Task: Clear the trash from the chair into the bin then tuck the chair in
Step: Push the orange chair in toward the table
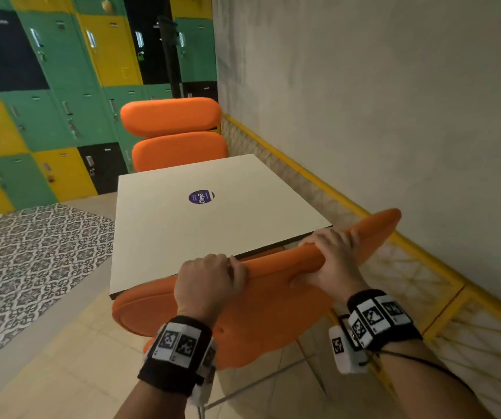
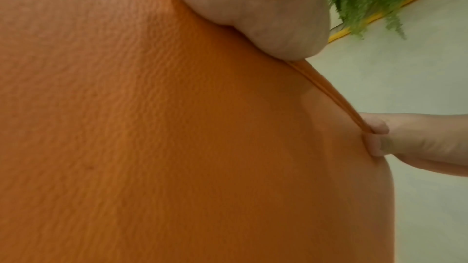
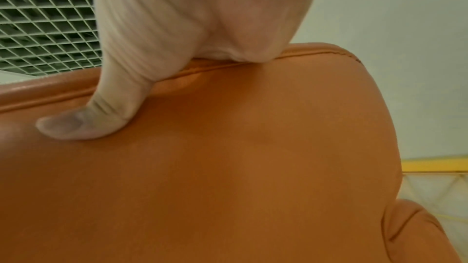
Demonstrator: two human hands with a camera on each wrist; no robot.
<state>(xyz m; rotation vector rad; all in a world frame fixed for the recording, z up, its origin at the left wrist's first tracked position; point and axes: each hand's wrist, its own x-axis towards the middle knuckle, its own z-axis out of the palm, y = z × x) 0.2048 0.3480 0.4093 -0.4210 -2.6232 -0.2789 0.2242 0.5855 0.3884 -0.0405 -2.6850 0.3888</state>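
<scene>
hands on the orange chair (image 1: 261, 300), left hand (image 1: 205, 282) and right hand (image 1: 332, 258) both curled tight over its top edge, chair back touching the white table (image 1: 182, 225)

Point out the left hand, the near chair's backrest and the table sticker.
left hand (image 1: 203, 282): head view, back of hand.
backrest (image 1: 276, 300): head view, rear face.
sticker (image 1: 201, 197): head view, purple centre.

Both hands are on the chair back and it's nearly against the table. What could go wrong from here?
1. The fingers of the left hand curl over the chair back right beside the table edge, so pushing further could pinch them.
2. The right hand sits just as close to that edge.
3. The chair's right end is near the yellow rail and might scrape it.
</scene>
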